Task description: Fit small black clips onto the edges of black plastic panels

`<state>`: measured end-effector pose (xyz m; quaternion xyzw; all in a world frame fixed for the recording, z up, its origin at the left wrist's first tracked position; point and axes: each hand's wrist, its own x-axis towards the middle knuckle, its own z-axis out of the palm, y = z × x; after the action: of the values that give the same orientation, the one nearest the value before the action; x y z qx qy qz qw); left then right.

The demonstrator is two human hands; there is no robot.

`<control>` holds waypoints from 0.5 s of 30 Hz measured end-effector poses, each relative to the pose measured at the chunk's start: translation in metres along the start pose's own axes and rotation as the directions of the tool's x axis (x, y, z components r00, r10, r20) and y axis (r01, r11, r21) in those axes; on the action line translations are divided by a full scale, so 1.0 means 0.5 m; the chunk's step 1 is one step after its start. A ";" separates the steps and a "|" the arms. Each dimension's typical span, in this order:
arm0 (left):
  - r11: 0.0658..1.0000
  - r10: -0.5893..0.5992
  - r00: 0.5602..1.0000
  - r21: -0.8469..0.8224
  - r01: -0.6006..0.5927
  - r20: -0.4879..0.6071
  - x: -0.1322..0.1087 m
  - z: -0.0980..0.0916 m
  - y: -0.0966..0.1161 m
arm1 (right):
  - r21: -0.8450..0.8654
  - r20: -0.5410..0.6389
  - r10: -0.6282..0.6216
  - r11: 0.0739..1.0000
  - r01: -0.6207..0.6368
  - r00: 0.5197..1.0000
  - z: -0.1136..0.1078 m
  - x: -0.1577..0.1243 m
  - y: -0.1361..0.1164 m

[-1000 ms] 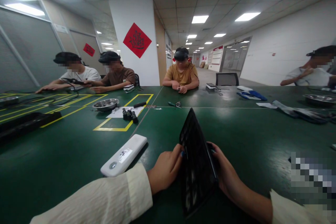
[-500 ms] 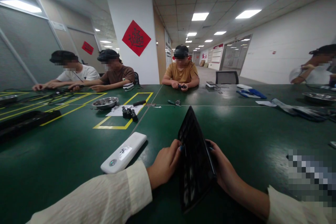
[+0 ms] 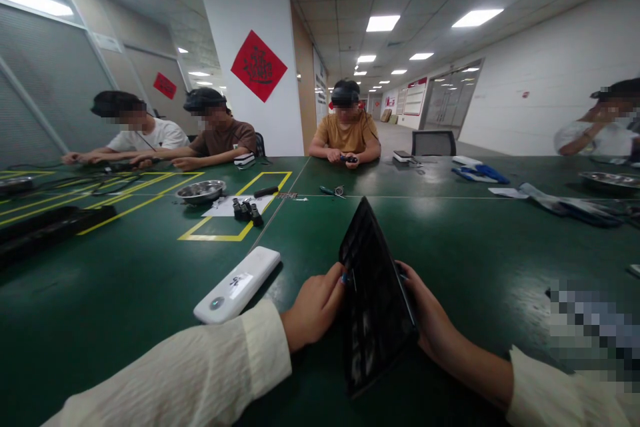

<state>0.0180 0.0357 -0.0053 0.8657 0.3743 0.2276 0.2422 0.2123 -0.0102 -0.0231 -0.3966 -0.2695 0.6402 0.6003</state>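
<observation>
A glossy black flat panel point(image 3: 375, 320), perhaps a tablet or a shallow tray, stands tilted on edge in front of me. My right hand point(image 3: 435, 313) grips it from the right, with the fingertips hidden behind it. My left hand point(image 3: 315, 303) is closed at the panel's left face, thumb and fingers pinched together. A small blue spot and a thin light line show at those fingertips; whether they hold something small is unclear. Beside my left forearm lies a white power bank point(image 3: 240, 285) with a marked label and a round green-lit spot.
On the green table point(image 3: 475, 247) are a metal bowl point(image 3: 201, 191), small black parts point(image 3: 247, 211) on white paper, pliers point(image 3: 331, 191) and blue-grey gloves point(image 3: 565, 205). A long black tray point(image 3: 55, 227) lies left. Another person point(image 3: 345, 130) sits opposite; others sit at both sides.
The panel has turned slightly, its lower right corner shifting right and up a little. Both hands keep their places on it. The whole view has shifted slightly.
</observation>
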 end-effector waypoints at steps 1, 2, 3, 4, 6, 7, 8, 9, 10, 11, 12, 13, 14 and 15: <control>1.000 0.012 1.000 0.021 -0.012 0.011 -0.001 0.000 0.001 | 0.002 0.004 0.002 1.000 -0.002 1.000 0.001 0.000 -0.001; 0.999 0.023 1.000 0.042 -0.024 0.021 -0.002 0.000 0.002 | 0.001 0.007 0.001 1.000 -0.001 1.000 0.001 0.000 -0.001; 0.998 0.031 0.999 0.059 -0.032 0.029 -0.003 0.000 0.003 | -0.001 0.009 0.000 1.000 0.000 1.000 0.002 -0.001 -0.002; 0.997 0.034 0.999 0.071 -0.036 0.032 -0.003 0.000 0.004 | -0.007 0.009 -0.004 1.000 0.004 1.000 0.003 -0.001 -0.003; 0.996 0.034 0.999 0.081 -0.037 0.030 -0.003 0.001 0.005 | -0.024 -0.002 -0.010 1.000 0.010 1.000 0.004 -0.003 -0.006; 0.996 0.034 0.999 0.085 -0.036 0.027 -0.003 0.001 0.006 | -0.032 -0.009 -0.011 0.999 0.010 1.000 0.005 -0.004 -0.007; 0.995 0.032 0.999 0.093 -0.034 0.024 -0.003 0.002 0.006 | -0.038 -0.016 -0.011 0.999 0.011 1.000 0.006 -0.005 -0.008; 0.994 0.029 0.999 0.105 -0.031 0.022 -0.003 0.002 0.006 | -0.040 -0.020 -0.010 0.999 0.009 1.000 0.007 -0.006 -0.009; 0.993 0.024 0.999 0.118 -0.027 0.023 -0.003 0.002 0.006 | -0.039 -0.021 -0.008 0.999 0.008 1.000 0.008 -0.007 -0.009; 0.991 0.017 1.000 0.130 -0.020 0.024 -0.003 0.001 0.007 | -0.036 -0.019 -0.008 0.999 0.008 1.000 0.009 -0.007 -0.009; 0.990 0.008 1.000 0.139 -0.012 0.029 -0.002 0.001 0.007 | -0.034 -0.016 -0.009 0.999 0.008 1.000 0.009 -0.007 -0.008; 0.990 0.000 0.999 0.142 -0.005 0.035 -0.001 0.001 0.007 | -0.034 -0.011 -0.010 0.999 0.009 1.000 0.008 -0.006 -0.007; 0.990 -0.009 0.999 0.141 0.003 0.042 0.000 0.000 0.007 | -0.036 -0.008 -0.010 0.999 0.010 1.000 0.008 -0.005 -0.006; 0.991 -0.018 0.999 0.136 0.012 0.045 0.001 0.000 0.007 | -0.040 -0.007 -0.010 0.999 0.010 1.000 0.006 -0.004 -0.005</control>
<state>0.0203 0.0340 -0.0032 0.8824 0.3897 0.1796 0.1930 0.2109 -0.0113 -0.0190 -0.4094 -0.2822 0.6303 0.5963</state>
